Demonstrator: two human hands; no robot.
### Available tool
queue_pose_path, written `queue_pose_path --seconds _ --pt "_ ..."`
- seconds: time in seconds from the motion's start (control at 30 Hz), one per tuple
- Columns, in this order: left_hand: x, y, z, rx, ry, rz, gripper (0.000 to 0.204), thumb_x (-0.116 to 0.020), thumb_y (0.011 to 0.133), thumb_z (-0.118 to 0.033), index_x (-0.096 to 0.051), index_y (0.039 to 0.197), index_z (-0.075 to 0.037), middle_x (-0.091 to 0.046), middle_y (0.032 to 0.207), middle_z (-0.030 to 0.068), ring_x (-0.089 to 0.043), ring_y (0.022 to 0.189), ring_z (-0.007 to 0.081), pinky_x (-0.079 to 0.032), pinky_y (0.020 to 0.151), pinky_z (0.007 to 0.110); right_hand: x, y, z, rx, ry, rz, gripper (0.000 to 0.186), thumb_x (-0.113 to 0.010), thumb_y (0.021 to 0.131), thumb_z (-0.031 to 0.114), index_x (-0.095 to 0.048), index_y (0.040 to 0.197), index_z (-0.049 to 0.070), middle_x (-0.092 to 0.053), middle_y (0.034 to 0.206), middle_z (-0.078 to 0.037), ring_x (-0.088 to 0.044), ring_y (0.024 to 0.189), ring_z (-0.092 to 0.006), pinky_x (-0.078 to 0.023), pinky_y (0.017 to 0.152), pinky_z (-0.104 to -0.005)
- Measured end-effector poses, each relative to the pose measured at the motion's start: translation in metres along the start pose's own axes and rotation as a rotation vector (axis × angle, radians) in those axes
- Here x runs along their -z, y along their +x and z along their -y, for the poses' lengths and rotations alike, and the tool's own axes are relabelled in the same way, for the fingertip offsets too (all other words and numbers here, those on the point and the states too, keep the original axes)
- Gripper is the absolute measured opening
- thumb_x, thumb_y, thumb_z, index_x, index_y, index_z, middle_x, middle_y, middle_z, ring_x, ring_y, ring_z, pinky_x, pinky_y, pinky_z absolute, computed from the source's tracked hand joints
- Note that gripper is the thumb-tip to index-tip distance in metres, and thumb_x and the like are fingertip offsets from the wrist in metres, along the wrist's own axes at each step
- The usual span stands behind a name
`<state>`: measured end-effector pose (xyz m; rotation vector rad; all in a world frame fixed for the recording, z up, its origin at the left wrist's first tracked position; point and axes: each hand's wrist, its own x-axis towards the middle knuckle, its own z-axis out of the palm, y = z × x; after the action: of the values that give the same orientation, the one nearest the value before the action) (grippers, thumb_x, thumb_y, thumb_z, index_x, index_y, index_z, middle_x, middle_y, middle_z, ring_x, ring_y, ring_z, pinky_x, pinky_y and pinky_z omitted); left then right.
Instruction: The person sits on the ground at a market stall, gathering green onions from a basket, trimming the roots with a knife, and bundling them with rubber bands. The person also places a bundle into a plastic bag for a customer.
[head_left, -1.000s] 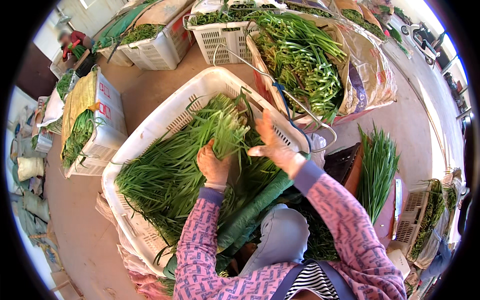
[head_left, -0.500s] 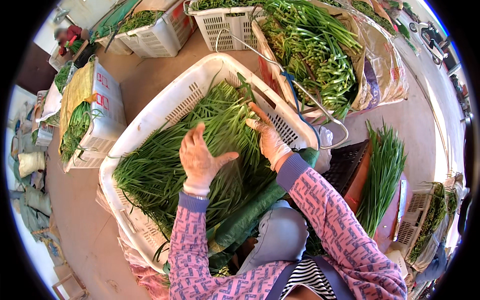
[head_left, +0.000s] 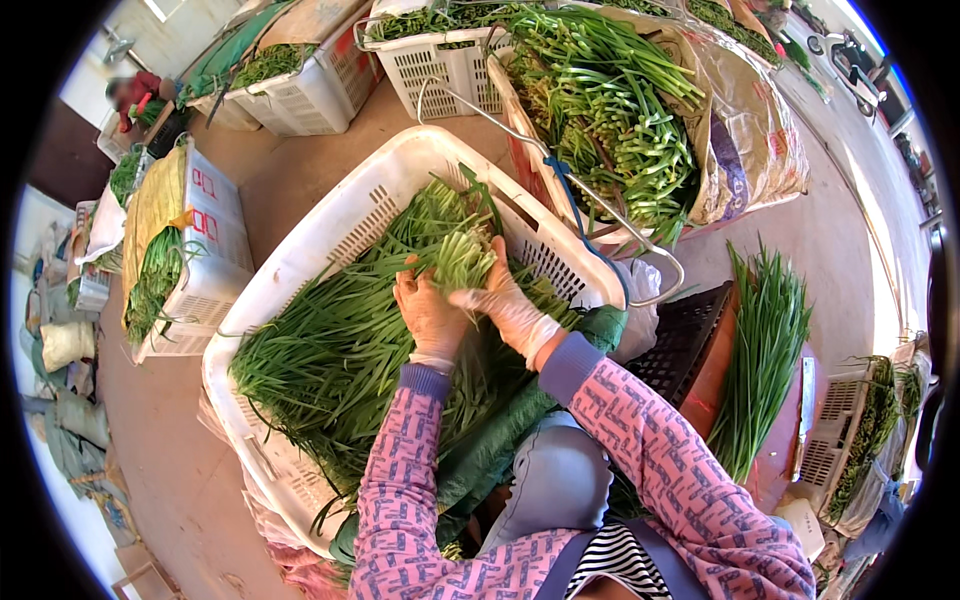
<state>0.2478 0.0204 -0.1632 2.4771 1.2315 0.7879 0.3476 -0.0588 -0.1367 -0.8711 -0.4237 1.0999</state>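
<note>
A white slatted plastic crate (head_left: 300, 285) in front of me holds a heap of long green garlic chives (head_left: 320, 340). Over its far part my left hand (head_left: 432, 312) and my right hand (head_left: 508, 310) close round a bunch of chives (head_left: 462, 258) from both sides. The bunch's pale cut ends point up between my fingers, and its leaves run down into the heap. Both hands wear thin, whitish gloves. My right thumb lies across the front of the stems; some left fingers are hidden behind them.
Beyond stands another crate of cut green stalks (head_left: 640, 130), with a bent metal handle (head_left: 530, 140) crossing its near side. Loose chives (head_left: 760, 360) lie on a red surface at right, beside a black crate (head_left: 685, 335). A wrapped crate (head_left: 205, 260) stands left. A person (head_left: 135, 98) sits far left.
My left hand has moved right and my right hand slightly down and left, so they now meet on the bunch. Its pale ends stand gathered between them; before, the left hand was spread open.
</note>
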Motion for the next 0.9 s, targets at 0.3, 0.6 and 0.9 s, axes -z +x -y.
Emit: queue_pose_path --seconds 0.3,0.6,0.9 --pt "-0.020 -0.050 -0.008 -0.162 -0.017 -0.264 0.053 -0.068 0.071 -0.022 -0.049 0.118 -0.007 -0.053 0.118 0.0146 -0.048 0.115 0.0333 -0.028 0.106 0.054 -0.011 -0.004 -0.012 0.018 0.059 -0.111 0.058 -0.081 0.070 -0.001 -0.058 0.123 0.008 -0.063 0.107 0.001 -0.057 0.097 -0.0125 -0.048 0.090 -0.0302" --pt "0.072 -0.007 0.029 0.135 -1.188 0.190 0.026 -0.071 0.081 -0.030 -0.069 0.096 -0.010 -0.064 0.117 0.0105 -0.058 0.111 0.0241 -0.044 0.101 0.040 0.011 0.007 -0.003 0.021 0.097 -0.195 0.035 -0.081 0.071 0.008 -0.066 0.103 0.009 -0.067 0.093 0.001 -0.060 0.087 -0.0126 -0.046 0.084 -0.0304" --pt "0.019 0.059 0.039 -0.252 -0.435 0.367 0.017 -0.062 0.085 -0.004 -0.067 0.100 -0.007 -0.068 0.096 0.0100 -0.064 0.087 0.0218 -0.051 0.080 0.031 0.002 0.009 -0.005 0.011 0.104 -0.078 0.057 -0.081 0.071 0.006 -0.060 0.124 0.009 -0.064 0.109 0.001 -0.058 0.099 -0.0110 -0.044 0.093 -0.0300"
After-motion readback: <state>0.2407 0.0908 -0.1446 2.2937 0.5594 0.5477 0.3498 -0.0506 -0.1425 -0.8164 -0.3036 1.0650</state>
